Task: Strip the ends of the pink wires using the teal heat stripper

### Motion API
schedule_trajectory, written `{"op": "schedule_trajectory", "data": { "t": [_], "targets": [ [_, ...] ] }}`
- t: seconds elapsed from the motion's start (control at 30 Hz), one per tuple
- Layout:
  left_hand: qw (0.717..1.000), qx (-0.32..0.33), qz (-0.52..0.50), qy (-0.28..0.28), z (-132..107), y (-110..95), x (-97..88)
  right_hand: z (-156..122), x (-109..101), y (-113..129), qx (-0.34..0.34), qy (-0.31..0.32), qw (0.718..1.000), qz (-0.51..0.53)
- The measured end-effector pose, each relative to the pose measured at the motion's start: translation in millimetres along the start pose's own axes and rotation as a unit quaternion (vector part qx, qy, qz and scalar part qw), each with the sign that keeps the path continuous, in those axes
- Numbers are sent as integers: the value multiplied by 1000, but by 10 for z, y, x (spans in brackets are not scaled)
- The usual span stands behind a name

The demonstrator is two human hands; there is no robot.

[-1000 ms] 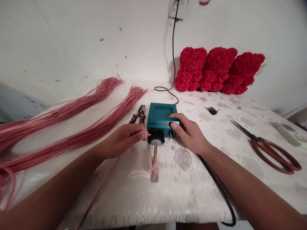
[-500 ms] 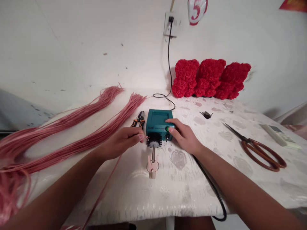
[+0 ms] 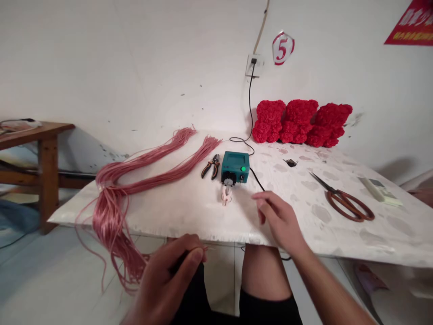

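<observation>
While the left hand (image 3: 165,284) pinches a strand (image 3: 204,248), the right hand (image 3: 279,221) hovers.

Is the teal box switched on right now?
On, it appears: the green light on the teal box is lit, and its cord runs up to the wall socket.

Scuffed white wall (image 3: 135,58), tiled floor (image 3: 50,271), wooden bench (image 3: 47,135) at left
</observation>
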State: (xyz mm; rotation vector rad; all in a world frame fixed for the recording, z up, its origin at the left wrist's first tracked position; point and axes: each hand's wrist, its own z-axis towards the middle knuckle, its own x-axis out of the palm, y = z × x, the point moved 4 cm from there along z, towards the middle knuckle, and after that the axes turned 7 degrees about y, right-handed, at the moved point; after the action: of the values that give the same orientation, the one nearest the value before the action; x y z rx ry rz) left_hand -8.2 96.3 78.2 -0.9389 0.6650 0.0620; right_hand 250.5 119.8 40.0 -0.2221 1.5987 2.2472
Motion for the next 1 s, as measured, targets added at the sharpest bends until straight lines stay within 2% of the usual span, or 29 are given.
{"op": "schedule_trajectory", "data": {
  "t": [0.13, 0.2, 0.27, 0.37, 0.47, 0.6, 0.77, 1.0],
  "targets": [
    [997, 37, 57, -28, -359, -233, 253, -964, 368, 207, 29, 16, 995, 99],
    [995, 51, 87, -25, -475, -300, 348, -1281, 481, 283, 39, 1, 990, 136],
    [990, 72, 119, -23, -553, -343, 412, -1465, 512, 356, 35, -18, 990, 132],
    [982, 120, 147, -16, -608, -374, 483, -1563, 473, 457, 2, -25, 997, 76],
    [977, 150, 152, -4, -616, -357, 548, -1564, 464, 509, -24, 11, 999, 34],
    [978, 157, 140, 5, -622, -307, 613, -1555, 510, 518, -41, 31, 998, 30],
    [978, 162, 131, 8, -657, -284, 653, -1564, 528, 538, -76, 2, 997, 27],
    [983, 142, 116, 7, -658, -199, 698, -1585, 529, 584, -66, -12, 997, 44]
  ]
}}
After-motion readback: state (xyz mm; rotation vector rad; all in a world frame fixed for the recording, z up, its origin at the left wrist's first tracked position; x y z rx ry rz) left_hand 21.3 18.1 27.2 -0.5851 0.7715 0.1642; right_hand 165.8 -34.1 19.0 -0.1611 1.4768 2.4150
